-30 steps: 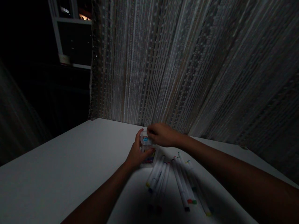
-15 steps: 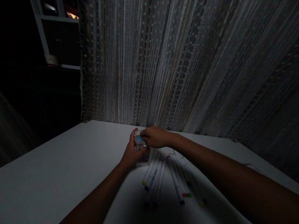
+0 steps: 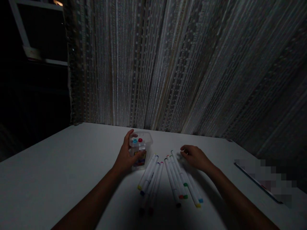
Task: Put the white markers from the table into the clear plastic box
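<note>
Currently, left hand (image 3: 125,157) gripping clear marker box (image 3: 139,147) standing upright on white table (image 3: 59,172), fingers wrapping its side, right hand (image 3: 195,157) resting on loose markers (image 3: 178,177) beside it, fingers curling loosely, pinch unclear.

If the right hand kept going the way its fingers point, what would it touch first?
The right hand points left toward the tips of the right-hand marker group; it would probably meet those first, though depth is unclear.
</note>
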Available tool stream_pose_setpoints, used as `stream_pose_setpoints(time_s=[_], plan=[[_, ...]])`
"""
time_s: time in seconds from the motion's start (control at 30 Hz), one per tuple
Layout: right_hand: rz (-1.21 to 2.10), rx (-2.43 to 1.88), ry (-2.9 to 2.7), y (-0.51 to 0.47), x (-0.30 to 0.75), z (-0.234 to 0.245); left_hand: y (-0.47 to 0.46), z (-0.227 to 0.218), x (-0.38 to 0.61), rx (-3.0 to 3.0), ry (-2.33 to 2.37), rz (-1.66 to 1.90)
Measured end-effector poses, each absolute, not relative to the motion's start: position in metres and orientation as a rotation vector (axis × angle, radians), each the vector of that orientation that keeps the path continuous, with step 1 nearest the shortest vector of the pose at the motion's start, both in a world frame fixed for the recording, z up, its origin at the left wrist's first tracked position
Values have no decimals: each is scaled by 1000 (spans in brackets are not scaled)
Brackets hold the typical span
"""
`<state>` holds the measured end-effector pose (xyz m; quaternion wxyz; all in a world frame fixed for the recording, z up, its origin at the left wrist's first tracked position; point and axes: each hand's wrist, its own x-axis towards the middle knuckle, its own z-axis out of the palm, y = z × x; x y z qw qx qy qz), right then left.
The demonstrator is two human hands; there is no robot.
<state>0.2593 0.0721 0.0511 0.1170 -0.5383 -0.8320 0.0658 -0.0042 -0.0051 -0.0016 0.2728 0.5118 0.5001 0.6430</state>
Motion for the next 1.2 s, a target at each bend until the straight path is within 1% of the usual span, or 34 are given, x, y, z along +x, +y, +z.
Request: stream_pose_setpoints(time_s=[0.13, 0.3, 0.47, 0.93, 1.1, 1.2], plan=[[189, -1749, -2359, 87, 277, 10, -5, 1, -8, 1644, 1443, 1816], [274, -1711, -2331, 86, 284, -13, -4, 4, -10, 1825, 1506, 1866], [320, -1718, -2339, 85, 287, -16, -2, 1, -10, 1831, 1453, 1877], [309, -1739, -2377, 84, 285, -14, -4, 1, -8, 1901, 1427, 1896], [300, -1753, -2375, 84, 283, -14, -6, 1, -9, 1962, 1526, 1834], [314, -1742, -2377, 83, 283, -12, -6, 2, -9, 1955, 1527, 1853]])
